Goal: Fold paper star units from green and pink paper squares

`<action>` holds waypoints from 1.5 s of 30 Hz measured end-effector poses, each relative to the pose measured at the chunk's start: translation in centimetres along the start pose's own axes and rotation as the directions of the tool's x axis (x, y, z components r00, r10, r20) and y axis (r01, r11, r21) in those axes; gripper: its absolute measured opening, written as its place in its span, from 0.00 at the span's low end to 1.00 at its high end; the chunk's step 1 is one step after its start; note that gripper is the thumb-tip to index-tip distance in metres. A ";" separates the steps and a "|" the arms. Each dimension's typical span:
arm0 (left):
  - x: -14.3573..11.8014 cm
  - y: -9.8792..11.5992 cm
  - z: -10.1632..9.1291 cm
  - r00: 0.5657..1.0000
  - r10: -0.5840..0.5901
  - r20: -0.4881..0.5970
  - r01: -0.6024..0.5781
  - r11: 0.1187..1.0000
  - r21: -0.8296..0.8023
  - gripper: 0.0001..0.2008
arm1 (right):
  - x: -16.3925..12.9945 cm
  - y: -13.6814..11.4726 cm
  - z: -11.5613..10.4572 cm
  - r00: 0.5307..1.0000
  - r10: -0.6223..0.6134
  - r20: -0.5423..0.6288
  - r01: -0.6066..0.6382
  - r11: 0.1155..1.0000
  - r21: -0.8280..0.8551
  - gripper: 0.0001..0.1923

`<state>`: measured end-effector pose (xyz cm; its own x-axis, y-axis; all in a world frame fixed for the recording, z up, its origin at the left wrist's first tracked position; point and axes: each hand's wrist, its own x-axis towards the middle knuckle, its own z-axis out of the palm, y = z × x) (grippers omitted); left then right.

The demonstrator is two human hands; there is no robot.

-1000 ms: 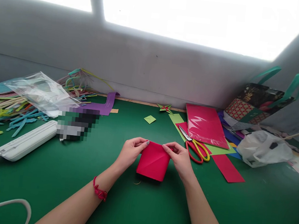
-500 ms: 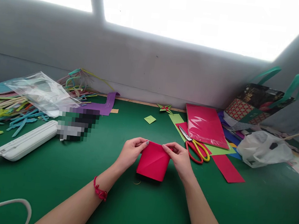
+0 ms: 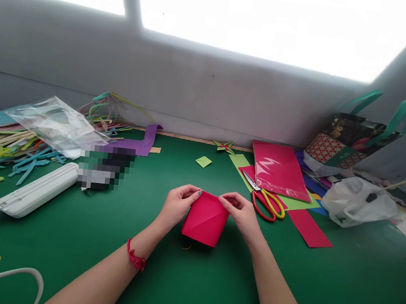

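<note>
Nearest us, a white cable (image 3: 29,270) curls at the lower left, and a red bracelet (image 3: 136,261) sits on our left wrist. Over the green tabletop (image 3: 189,286), our left hand (image 3: 178,203) and right hand (image 3: 240,211) hold a creased red paper (image 3: 205,220) between them, fingers clamped on its two upper corners; we cannot tell whether its lower edge touches the tabletop. Well to its left lies a long white case (image 3: 41,190), a loose heap of paper strips (image 3: 8,142) beyond. Crowding our right hand, the scissors (image 3: 264,193) lie partly on green and red sheets (image 3: 238,162); a red strip (image 3: 310,229) lies near them, a crumpled white bag (image 3: 359,202) farther right. Past the red paper sits a small green square (image 3: 204,162). Farther back, a red packet (image 3: 280,170) lies behind the scissors, a green star (image 3: 224,146) near the wall (image 3: 202,94), and a patterned shopping bag (image 3: 343,145) at the right.
</note>
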<state>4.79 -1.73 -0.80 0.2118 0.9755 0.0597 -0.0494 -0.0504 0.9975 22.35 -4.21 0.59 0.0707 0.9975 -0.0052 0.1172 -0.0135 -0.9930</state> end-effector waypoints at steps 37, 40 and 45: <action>-0.5 0.6 0.4 0.996 0.017 0.083 -0.033 0.982 0.188 0.12 | -0.6 0.2 0.0 0.954 0.107 0.281 -0.111 0.994 0.000 0.15; -0.5 0.8 0.3 0.999 0.022 0.050 -0.031 0.984 0.173 0.12 | -0.6 -0.1 -0.8 0.911 0.189 0.367 -0.212 0.977 0.022 0.17; -0.6 1.0 0.3 0.998 0.058 0.017 -0.060 0.978 0.200 0.13 | -0.5 -0.5 -0.9 0.925 0.210 0.315 -0.246 0.966 0.076 0.17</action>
<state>4.92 -2.39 0.13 0.2249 0.9672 0.1183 0.1344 -0.1510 0.9794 23.13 -4.80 1.24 -0.2220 0.9422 -0.2508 0.0206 -0.2526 -0.9673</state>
